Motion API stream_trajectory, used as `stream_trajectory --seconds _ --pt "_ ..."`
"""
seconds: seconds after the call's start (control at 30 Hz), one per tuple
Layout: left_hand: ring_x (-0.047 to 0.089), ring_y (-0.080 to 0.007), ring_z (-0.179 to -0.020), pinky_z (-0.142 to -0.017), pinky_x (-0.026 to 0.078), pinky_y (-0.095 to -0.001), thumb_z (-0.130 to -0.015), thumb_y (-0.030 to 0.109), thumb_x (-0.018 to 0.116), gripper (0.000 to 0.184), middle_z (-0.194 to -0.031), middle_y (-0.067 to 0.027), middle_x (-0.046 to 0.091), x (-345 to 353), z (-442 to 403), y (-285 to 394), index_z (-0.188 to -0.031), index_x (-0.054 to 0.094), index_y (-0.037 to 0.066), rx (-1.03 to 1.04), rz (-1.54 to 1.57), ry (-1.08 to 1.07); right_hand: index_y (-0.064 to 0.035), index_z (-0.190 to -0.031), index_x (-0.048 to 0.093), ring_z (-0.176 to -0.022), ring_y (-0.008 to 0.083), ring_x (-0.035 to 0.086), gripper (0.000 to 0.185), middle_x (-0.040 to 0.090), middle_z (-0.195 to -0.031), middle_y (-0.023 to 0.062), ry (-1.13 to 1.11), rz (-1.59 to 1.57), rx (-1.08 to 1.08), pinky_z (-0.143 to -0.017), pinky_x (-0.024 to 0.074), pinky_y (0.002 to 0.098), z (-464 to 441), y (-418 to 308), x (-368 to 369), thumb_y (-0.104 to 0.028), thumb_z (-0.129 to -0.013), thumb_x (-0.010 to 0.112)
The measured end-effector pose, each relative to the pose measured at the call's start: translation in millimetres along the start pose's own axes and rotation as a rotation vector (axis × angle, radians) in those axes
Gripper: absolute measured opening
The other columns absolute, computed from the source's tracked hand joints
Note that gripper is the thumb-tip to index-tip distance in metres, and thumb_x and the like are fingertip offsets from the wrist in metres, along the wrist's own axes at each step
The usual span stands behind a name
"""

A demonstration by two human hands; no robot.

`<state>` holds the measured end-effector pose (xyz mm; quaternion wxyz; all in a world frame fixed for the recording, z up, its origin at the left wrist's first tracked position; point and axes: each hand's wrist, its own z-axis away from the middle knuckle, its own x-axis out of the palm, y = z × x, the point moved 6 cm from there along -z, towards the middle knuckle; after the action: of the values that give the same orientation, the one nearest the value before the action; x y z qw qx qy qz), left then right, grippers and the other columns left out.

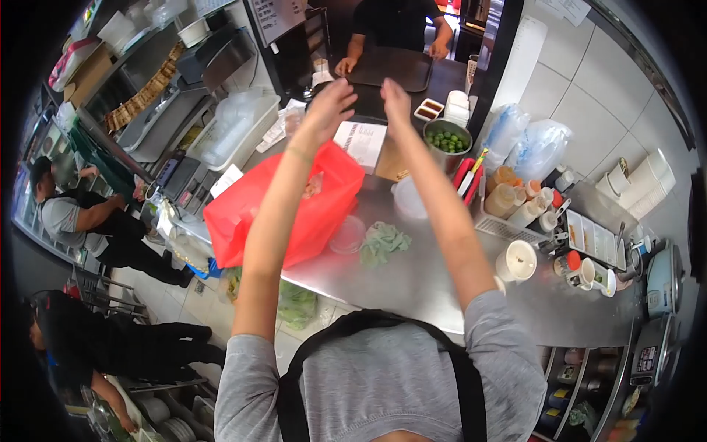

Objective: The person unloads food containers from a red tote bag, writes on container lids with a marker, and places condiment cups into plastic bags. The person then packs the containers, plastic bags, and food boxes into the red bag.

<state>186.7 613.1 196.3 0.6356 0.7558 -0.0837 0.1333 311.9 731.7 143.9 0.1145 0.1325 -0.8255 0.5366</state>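
Both my arms reach forward over the counter toward a pass-through window. My left hand (pixel 331 107) is raised with fingers stretched and slightly bent, holding nothing I can see. To its right, my right hand (pixel 395 103) is also up, fingers extended and nothing visible in it. Just beyond both hands lies a dark tray (pixel 390 70), with a person's hands at its two sides. Below my hands is a white printed box (pixel 361 144). A red bag (pixel 243 217) stands under my left forearm. Near my right forearm are a metal pot of green limes (pixel 447 140) and a clear round lid or bowl (pixel 409 197).
A green cloth (pixel 384 243) and a clear plastic lid (pixel 347 234) lie on the steel counter (pixel 412 280). Sauce bottles (pixel 508 199) crowd a basket at right, near a white cup (pixel 516 261). At left are a white bin (pixel 243 132) and two co-workers (pixel 81 221).
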Motion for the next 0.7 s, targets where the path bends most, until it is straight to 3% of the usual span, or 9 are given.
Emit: stream_trajectory --seconds 0.1,0.13,0.17,0.2,0.23,0.27,0.5,0.63,0.7 --pt "0.050 -0.0295 -0.109 -0.090 0.039 -0.0412 -0.084 0.033 0.056 0.050 -0.121 -0.0167 0.049 -36 -67 -72 -0.121 0.045 0.002 -0.090 -0.467 0.317 0.0068 -0.128 0.036 -0.118 0.0293 0.043 0.067 0.042 -0.129 0.0229 0.094 0.093 0.364 -0.096 0.0345 0.0347 30 80 -38 -0.041 -0.085 0.052" --pt "0.052 -0.0312 -0.106 -0.090 0.039 -0.0406 -0.082 0.033 0.057 0.049 -0.117 -0.0168 0.053 -63 -91 -98 -0.117 0.049 0.001 -0.067 -0.637 0.375 0.0046 -0.132 0.030 -0.119 0.0296 0.042 0.069 0.038 -0.132 0.0230 0.100 0.065 0.461 -0.097 0.0344 0.0356 28 159 -48 -0.041 -0.086 0.051" --pt "0.053 -0.0331 -0.105 -0.090 0.040 -0.0401 -0.082 0.030 0.056 0.045 -0.113 -0.0183 0.056 -93 -114 -130 -0.115 0.051 -0.001 -0.106 -0.780 0.369 0.0022 -0.134 0.028 -0.120 0.0289 0.040 0.068 0.036 -0.134 0.0207 0.021 -0.040 0.588 -0.099 0.0312 0.0351 47 164 -49 -0.042 -0.087 0.050" --pt "0.053 -0.0351 -0.103 -0.089 0.041 -0.0396 -0.082 0.027 0.054 0.042 -0.109 -0.0198 0.058 -125 -132 -157 -0.112 0.053 -0.002 -0.151 -0.928 0.361 0.0034 -0.127 0.039 -0.118 0.0235 0.042 0.062 0.045 -0.129 0.0133 -0.030 -0.023 0.600 -0.097 0.0325 0.0327 47 200 -60 -0.045 -0.088 0.046" --pt "0.052 -0.0360 -0.106 -0.090 0.041 -0.0411 -0.083 0.025 0.051 0.040 -0.114 -0.0209 0.054 -144 -154 -182 -0.112 0.053 -0.002 -0.089 -1.428 0.016 0.0017 -0.126 0.041 -0.117 0.0224 0.043 0.058 0.046 -0.128 0.0122 -0.050 -0.130 0.760 -0.097 0.0331 0.0321 64 202 -55 -0.043 -0.089 0.045" --pt "0.050 -0.0369 -0.108 -0.090 0.041 -0.0426 -0.084 0.022 0.048 0.038 -0.120 -0.0221 0.050 -150 -164 -202 -0.112 0.053 -0.002 -0.012 -1.897 -0.372 0.0007 -0.126 0.041 -0.117 0.0220 0.043 0.058 0.046 -0.127 0.0121 -0.003 -0.040 0.703 -0.097 0.0326 0.0320 70 194 -54 -0.044 -0.089 0.045" --pt "0.038 -0.0300 -0.122 -0.098 0.032 -0.0399 -0.086 0.027 0.048 0.050 -0.138 -0.0165 0.031 -230 -171 -284 -0.128 0.039 0.003 0.016 -0.850 0.108 -0.0004 -0.133 0.032 -0.123 0.0219 0.037 0.063 0.039 -0.134 0.0123 0.037 0.055 0.635 -0.101 0.0275 0.0305 60 232 -58 -0.045 -0.089 0.043" --pt "0.049 -0.0265 -0.111 -0.091 0.040 -0.0352 -0.085 0.032 0.053 0.056 -0.129 -0.0161 0.042 -265 -174 -338 -0.128 0.038 0.000 -0.086 -0.884 0.183 -0.0006 -0.137 0.022 -0.126 0.0223 0.033 0.069 0.033 -0.138 0.0123 -0.047 0.029 0.612 -0.102 0.0248 0.0297 73 247 -53 -0.044 -0.089 0.044" --pt "0.058 -0.0200 -0.094 -0.078 0.049 -0.0352 -0.088 0.035 0.052 0.052 -0.112 -0.0110 0.055 -229 -149 -316 -0.125 0.039 0.001 -0.554 -0.310 -0.014 -0.0007 -0.138 0.020 -0.125 0.0226 0.034 0.068 0.034 -0.137 0.0129 0.052 0.102 0.590 -0.101 0.0262 0.0302 79 216 -36 -0.041 -0.089 0.045"
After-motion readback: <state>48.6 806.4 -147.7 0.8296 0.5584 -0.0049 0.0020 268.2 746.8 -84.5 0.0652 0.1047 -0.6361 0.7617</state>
